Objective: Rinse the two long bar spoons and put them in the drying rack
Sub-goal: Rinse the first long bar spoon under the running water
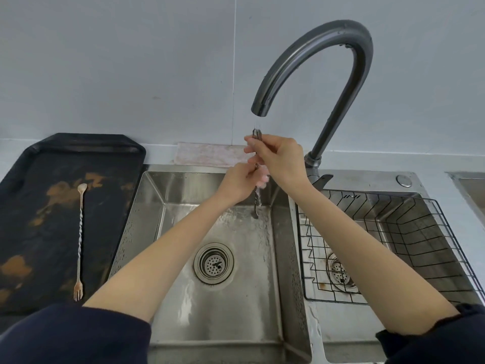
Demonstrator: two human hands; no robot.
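Upright, bar spoon (256,199) pinched between fingers (252,147) of both hands.

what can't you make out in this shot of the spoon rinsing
Head view only:
- Held bar spoon: its middle is hidden by the left hand and right hand.
- Its lower tip is blurred by running water.
- Drying rack: right side is cut off by the frame edge.

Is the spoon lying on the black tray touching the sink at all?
Apart. The head view shows the second bar spoon lying wholly on the black tray, with stained tray surface and the tray's right rim between it and the sink.
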